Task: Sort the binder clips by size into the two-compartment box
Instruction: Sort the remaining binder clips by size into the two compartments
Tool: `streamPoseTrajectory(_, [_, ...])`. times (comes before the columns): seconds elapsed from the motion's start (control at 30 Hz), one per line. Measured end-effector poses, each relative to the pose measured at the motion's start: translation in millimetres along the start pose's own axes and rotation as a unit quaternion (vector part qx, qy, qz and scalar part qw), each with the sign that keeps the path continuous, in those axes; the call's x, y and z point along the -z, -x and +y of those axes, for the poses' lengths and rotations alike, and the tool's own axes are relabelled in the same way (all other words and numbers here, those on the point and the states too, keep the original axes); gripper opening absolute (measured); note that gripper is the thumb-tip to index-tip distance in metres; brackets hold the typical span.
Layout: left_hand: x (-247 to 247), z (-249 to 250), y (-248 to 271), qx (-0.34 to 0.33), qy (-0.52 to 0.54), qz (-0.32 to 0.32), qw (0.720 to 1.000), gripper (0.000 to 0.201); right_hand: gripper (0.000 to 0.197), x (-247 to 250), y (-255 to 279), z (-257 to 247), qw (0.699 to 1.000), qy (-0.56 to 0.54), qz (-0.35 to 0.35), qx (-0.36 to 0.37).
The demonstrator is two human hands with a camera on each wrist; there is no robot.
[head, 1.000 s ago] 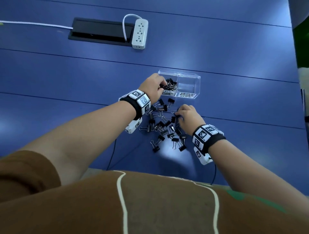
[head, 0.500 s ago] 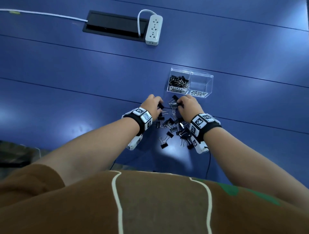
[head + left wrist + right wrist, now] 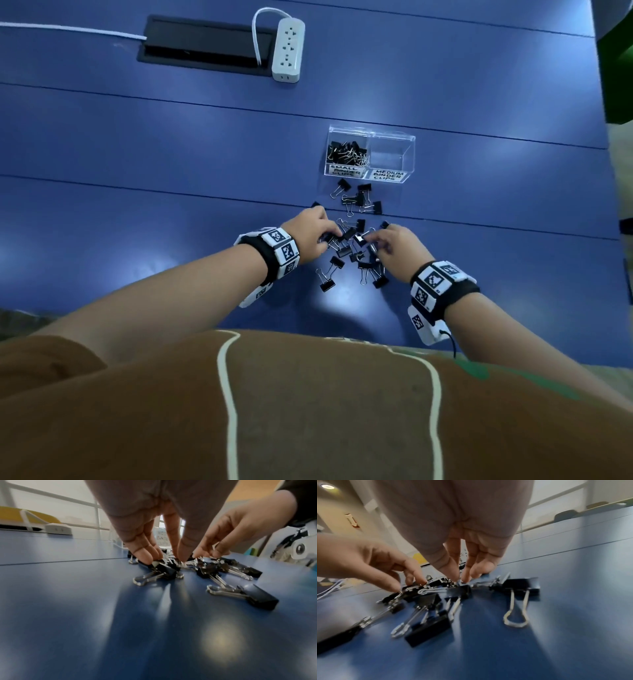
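Several black binder clips point(image 3: 352, 246) lie in a loose pile on the blue table, with a few more point(image 3: 359, 200) just in front of the clear two-compartment box point(image 3: 371, 137). Its left compartment, labelled small, holds several small clips point(image 3: 346, 154); the right one, labelled medium point(image 3: 390, 157), holds none. My left hand point(image 3: 315, 236) reaches down into the pile's left side, thumb and fingertips point(image 3: 145, 557) pinching a clip point(image 3: 410, 587). My right hand point(image 3: 394, 243) is at the pile's right side, its thumb and fingers point(image 3: 452, 574) pinching a clip point(image 3: 458, 591).
A white power strip point(image 3: 288, 49) and a black cable hatch point(image 3: 205, 46) sit at the far side of the table. A large clip point(image 3: 257, 599) lies apart, nearer me. The table edge runs close to my body.
My left hand has come back from the box's small compartment to the pile. My right hand stayed among the clips, and both now work in the pile's near part.
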State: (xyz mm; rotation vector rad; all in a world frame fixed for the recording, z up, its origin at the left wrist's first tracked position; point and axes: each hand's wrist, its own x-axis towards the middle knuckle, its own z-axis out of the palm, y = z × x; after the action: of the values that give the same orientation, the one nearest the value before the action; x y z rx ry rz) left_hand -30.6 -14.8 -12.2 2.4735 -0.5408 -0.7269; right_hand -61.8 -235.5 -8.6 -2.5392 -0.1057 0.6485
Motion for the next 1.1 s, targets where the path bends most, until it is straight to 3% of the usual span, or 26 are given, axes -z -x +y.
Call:
streamPoseTrajectory(0.13, [-5.0, 6.3, -2.0, 0.010, -0.030, -0.003, 0.999, 0.046, 0.039, 9.0, 11.3, 14.8, 0.996, -0.048, 0.066, -0.031])
streamPoseTrajectory(0.27, [-5.7, 7.8, -0.8, -0.006, -0.017, 0.039, 0.999, 0.034, 0.032, 14.2, 31.4, 37.2, 0.990, -0.064, 0.101, -0.075])
streamPoseTrajectory(0.37, [-11.3, 11.3, 3.7, -0.029, -0.033, 0.036, 0.998, 0.022, 0.030, 8.3, 44.9, 48.1, 0.990, -0.063, 0.090, -0.090])
streamPoseTrajectory(0.53, [-22.7, 25.1, 7.5, -0.050, -0.084, -0.019, 0.995, 0.027, 0.034, -1.0, 42.7, 43.0, 0.989, -0.074, 0.084, -0.097])
streamPoseTrajectory(0.63, [-20.4, 31.2, 2.5, -0.026, -0.080, -0.001, 0.996, 0.025, 0.036, 3.2, 35.6, 41.0, 0.983, -0.098, 0.113, -0.105])
streamPoseTrajectory(0.73, [-18.7, 43.1, -2.2, -0.056, -0.082, 0.022, 0.995, 0.019, 0.035, 3.4, 33.9, 42.4, 0.978, -0.106, 0.121, -0.130])
streamPoseTrajectory(0.93, [-35.2, 71.8, -8.1, -0.132, -0.164, -0.046, 0.977, 0.028, 0.030, -6.4, 30.0, 39.9, 0.986, -0.057, 0.101, -0.123])
streamPoseTrajectory(1.1, [-42.3, 69.0, -10.3, -0.116, -0.200, -0.067, 0.971, 0.032, 0.031, 6.0, 30.6, 40.0, 0.983, -0.079, 0.111, -0.122])
